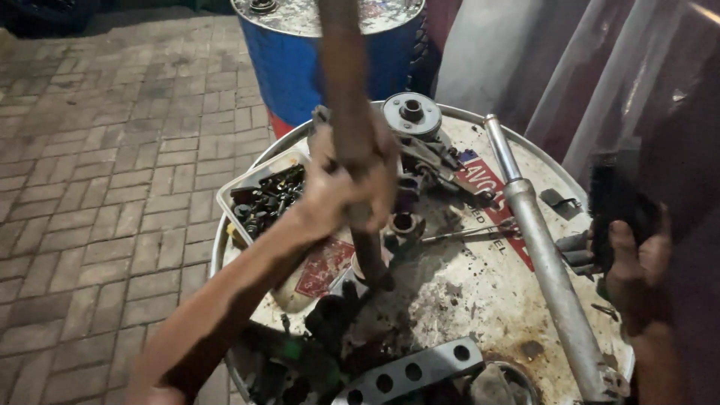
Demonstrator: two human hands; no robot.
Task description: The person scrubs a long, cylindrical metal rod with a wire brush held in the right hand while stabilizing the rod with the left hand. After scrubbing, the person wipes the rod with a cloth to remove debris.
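Note:
My left hand (352, 184) is wrapped around a long rusty brown rod (346, 97) that stands nearly upright, its lower end (375, 270) resting on the stained top of a white drum (465, 292). My right hand (636, 259) is at the right edge and grips a dark brush-like object (613, 199). A long grey metal tube (544, 255) lies on the drum between the two hands. Just behind the rod sits a round metal hub part (412, 114).
A white tray (238, 187) with several dark bolts and nuts sits on the drum's left side. A grey bracket with holes (416, 371) and dark parts lie at the front. A blue drum (300, 60) stands behind. Brick paving (105, 172) stretches to the left.

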